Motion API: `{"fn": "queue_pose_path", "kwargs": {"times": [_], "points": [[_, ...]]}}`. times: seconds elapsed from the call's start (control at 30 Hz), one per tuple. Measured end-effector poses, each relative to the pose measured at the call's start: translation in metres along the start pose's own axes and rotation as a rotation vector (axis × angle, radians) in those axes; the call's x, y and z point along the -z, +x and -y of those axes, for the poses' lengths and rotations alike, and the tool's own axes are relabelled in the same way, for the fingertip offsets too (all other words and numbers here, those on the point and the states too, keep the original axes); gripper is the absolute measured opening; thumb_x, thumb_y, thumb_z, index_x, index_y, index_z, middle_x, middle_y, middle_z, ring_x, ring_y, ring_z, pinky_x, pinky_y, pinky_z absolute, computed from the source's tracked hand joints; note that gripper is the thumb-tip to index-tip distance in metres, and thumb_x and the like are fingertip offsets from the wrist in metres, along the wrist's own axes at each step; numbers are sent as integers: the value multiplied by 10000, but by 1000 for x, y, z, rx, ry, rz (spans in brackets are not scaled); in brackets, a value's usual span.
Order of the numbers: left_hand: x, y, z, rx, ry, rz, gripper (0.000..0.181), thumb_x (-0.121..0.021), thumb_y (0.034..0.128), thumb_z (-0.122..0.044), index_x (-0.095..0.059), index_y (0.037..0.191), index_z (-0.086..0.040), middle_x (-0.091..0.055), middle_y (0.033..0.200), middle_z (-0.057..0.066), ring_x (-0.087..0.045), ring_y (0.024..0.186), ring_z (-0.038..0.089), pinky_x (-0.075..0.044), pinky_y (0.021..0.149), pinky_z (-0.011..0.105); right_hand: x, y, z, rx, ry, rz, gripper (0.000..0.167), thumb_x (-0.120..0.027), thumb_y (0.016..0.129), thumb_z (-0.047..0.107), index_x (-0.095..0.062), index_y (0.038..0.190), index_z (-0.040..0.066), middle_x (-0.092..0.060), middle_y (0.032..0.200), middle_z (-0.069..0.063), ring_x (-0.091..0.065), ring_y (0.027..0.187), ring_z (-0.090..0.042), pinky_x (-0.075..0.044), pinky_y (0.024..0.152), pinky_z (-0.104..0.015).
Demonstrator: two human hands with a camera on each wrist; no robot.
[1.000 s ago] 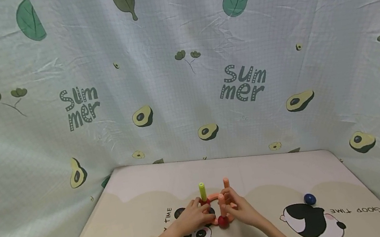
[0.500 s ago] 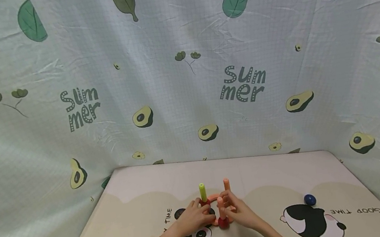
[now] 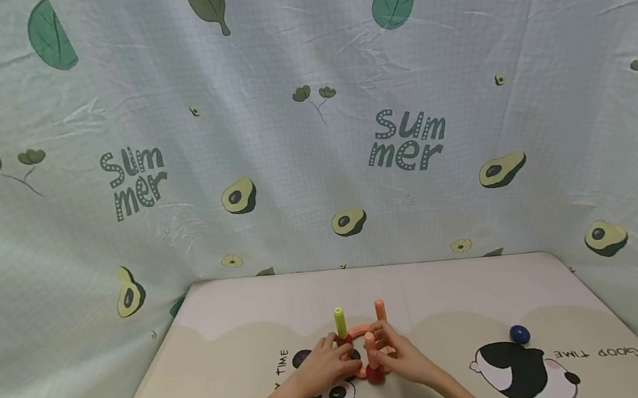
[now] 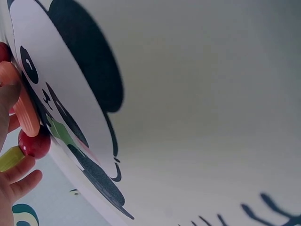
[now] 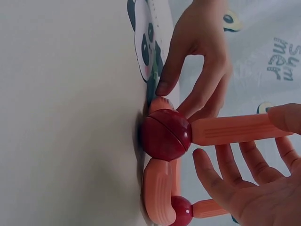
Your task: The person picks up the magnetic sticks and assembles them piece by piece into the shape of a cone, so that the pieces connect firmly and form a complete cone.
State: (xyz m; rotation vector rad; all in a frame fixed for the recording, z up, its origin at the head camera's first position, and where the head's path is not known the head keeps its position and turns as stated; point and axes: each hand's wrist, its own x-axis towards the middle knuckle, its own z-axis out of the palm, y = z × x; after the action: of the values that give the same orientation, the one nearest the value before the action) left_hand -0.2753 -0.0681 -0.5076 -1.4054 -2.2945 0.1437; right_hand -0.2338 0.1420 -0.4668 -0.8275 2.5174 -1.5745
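A ring of curved orange rods [image 3: 360, 330] joined by red balls lies on the table. My right hand [image 3: 404, 355] holds an upright orange rod [image 5: 235, 129] between thumb and fingers. The rod's lower end meets the near red ball [image 5: 166, 135]. With its thumb and fingers, my left hand [image 3: 327, 366] grips a curved orange rod [image 4: 23, 103] on the ring's left side. Beside its fingers, a yellow-green rod [image 3: 340, 323] stands on another red ball [image 4: 34, 142]. A second upright orange rod [image 3: 380, 309] rises behind my right hand, on a red ball [image 5: 181, 210].
A dark blue ball [image 3: 520, 335] lies on the table's right side, above the printed dog. The tabletop [image 3: 224, 351] carries panda and dog prints. A patterned curtain [image 3: 282, 156] hangs behind the far edge.
My right hand and the upright orange rod have shifted slightly towards me and left. My left hand keeps its place on the ring.
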Motion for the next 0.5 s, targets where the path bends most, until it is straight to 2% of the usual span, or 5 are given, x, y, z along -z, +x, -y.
{"fn": "queue_pose_path", "kwargs": {"times": [0.13,0.37,0.5], "points": [[0,-2,0,9,-17,10,177,-614,812,-322,-599,988,-312,-577,986,-52,-486,904,203,-429,722,291,3,-2,-1,25,-15,-7,320,-515,894,134,-392,1162,10,-534,1117,-160,-565,905,-147,-476,688,-235],[3,-4,-1,14,-18,13,236,-635,804,-301,-597,1037,-296,-566,1045,-33,-501,959,208,-462,761,320,9,-5,-5,-31,-39,-13,298,-517,887,113,-414,1159,52,-559,1078,-138,-561,919,-217,-462,718,-222],[4,-5,-2,17,-15,33,243,-625,811,-306,-591,1051,-300,-566,1065,-27,-506,963,210,-460,745,317,12,-7,-13,6,-48,-50,261,-508,884,69,-431,1129,24,-572,1046,-174,-569,917,-282,-473,700,-225]]}}
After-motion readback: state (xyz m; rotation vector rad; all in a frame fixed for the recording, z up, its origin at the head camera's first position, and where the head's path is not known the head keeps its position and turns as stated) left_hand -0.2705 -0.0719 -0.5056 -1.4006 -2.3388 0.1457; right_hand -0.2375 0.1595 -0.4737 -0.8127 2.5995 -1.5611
